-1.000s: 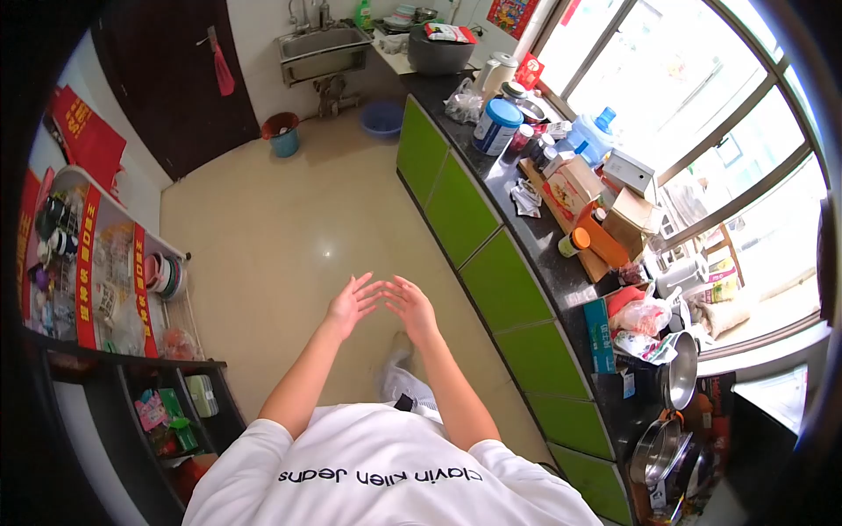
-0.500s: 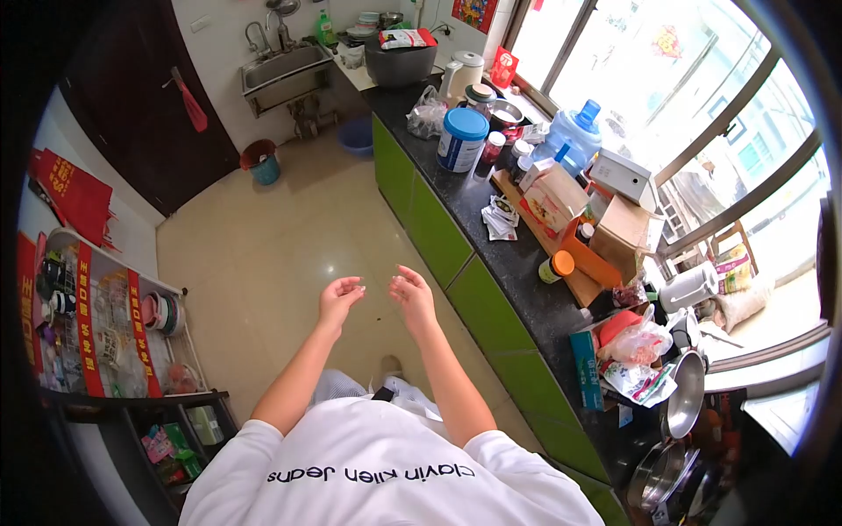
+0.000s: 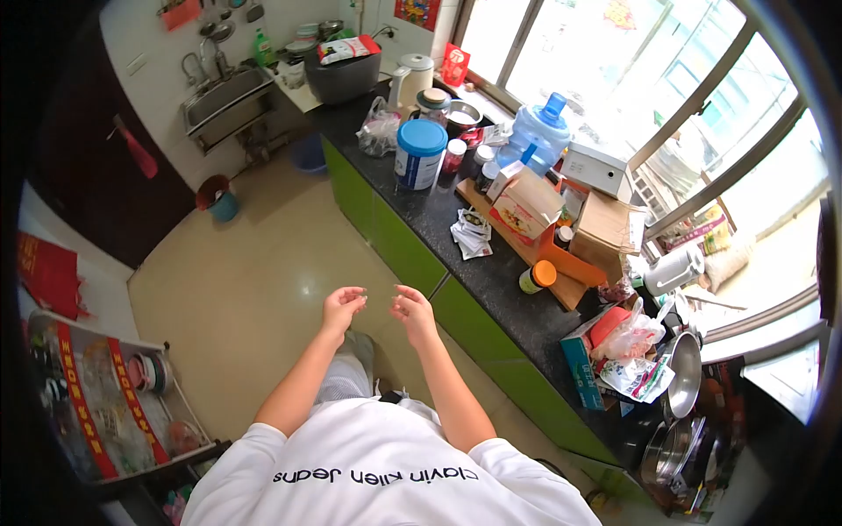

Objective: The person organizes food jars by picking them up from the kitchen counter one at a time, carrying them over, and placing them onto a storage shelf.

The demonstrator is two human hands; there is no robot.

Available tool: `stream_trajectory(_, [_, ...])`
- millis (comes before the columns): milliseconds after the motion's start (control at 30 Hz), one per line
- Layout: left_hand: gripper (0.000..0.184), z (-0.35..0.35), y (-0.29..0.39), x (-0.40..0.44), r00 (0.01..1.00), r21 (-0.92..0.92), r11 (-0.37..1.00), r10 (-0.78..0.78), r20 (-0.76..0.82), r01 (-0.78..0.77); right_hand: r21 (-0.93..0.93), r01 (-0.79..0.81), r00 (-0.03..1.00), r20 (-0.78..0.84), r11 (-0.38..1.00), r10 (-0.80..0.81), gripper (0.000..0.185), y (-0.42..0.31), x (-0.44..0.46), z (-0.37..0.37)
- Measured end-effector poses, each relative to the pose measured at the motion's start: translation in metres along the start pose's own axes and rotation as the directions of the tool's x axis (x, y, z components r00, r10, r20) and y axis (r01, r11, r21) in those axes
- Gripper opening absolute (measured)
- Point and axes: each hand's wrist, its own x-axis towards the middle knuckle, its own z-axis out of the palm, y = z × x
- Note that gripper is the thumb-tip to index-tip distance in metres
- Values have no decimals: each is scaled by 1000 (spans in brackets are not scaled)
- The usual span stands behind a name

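Observation:
My left hand [image 3: 344, 309] is held in the air in front of my body, its fingers loosely bent and apart, with nothing in it. Facing it across a small gap is my right hand [image 3: 414, 313], also empty and open with slightly curved fingers. Neither hand touches anything. Nearest to the right hand is the green cabinet front [image 3: 478, 326] under the black countertop [image 3: 430, 223]. On that counter lie white sachets [image 3: 472, 234], a jar with an orange lid [image 3: 538, 277] and a white tub with a blue lid [image 3: 420, 154].
Boxes, a large blue water bottle [image 3: 535, 131] and a kettle [image 3: 410, 81] crowd the counter by the window. A steel pan [image 3: 681, 375] lies at the right. A sink [image 3: 230, 105], a bin [image 3: 218, 198] and a dark door [image 3: 96, 149] are beyond; a rack [image 3: 180, 399] stands left.
My view has turned toward the counter, so the sink, door and counter items sit further left. Both hands stay raised, open and empty. One leg now shows further forward below the left hand.

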Motion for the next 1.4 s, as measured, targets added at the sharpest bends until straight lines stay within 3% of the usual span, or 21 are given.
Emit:
stream_trajectory(200, [15,8,29,93,999,7,1000,-5,53,4,-51,90,990,-102,995,-94,32,-33,58,30])
stream_trajectory(300, [15,-7,32,129,996,-71,997,22,92,-16,-60,40,993,-106,997,-46,31,-34,90,57])
stream_trajectory(433, [14,-41,36,176,993,-14,997,-81,88,82,-91,17,992,-124,996,-29,31,-36,139,106])
stream_trajectory(633, [14,-92,75,246,981,7,982,-191,33,191,-114,30,999,22,993,-28,30,-37,201,163])
stream_trajectory(900, [20,-102,129,317,962,26,976,-216,165,215,-126,130,990,-36,983,-136,29,-75,253,202])
stream_trajectory(1100, [25,-94,133,341,947,35,983,-181,264,178,-84,174,976,-119,981,-184,28,-85,256,208])
stream_trajectory(1200, [27,-73,147,347,913,31,996,-94,396,89,-73,221,965,-129,972,-229,28,-101,260,205])
stream_trajectory(1333, [27,-39,167,365,856,-28,993,115,504,-117,-161,313,939,-97,936,-330,24,-126,265,219])
stream_trajectory(1400, [20,-15,210,376,860,-17,972,214,462,-233,-227,404,903,-59,886,-426,22,-147,280,232])
